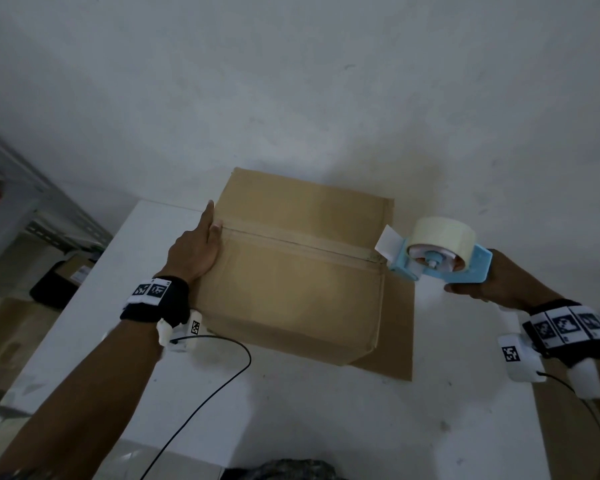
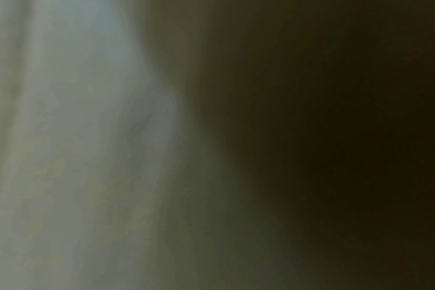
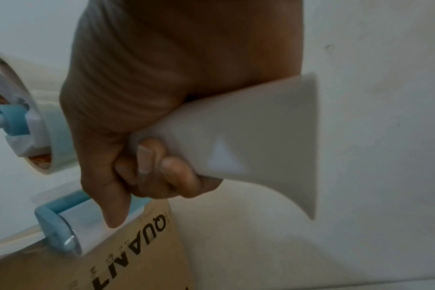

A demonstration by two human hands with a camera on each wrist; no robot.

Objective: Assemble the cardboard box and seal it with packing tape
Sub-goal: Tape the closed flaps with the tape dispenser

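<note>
Nearest us, both forearms reach out over the white table [image 1: 291,410], each wrist strapped in a black band with black-and-white square markers. The left hand [image 1: 196,251] lies flat against the left edge of the box [image 1: 291,271], fingers straight, tips just by the end of the top seam. The left wrist view is only blur. The right hand [image 3: 142,137] is wrapped round the pale handle of the tape gun [image 1: 444,261], fingers curled tight and the forefinger stretched toward its roller. The gun, blue with a roll of tape [image 1: 445,233], sits at the box's right edge where the seam [image 1: 298,242] ends. The box stands closed on the table, a strip of tape along its seam, a flat cardboard sheet [image 1: 399,327] under it. On its right side, upside down in the right wrist view, I read "QUA" and some further letters that I can't make out. Behind all is a white wall [image 1: 291,81].
</note>
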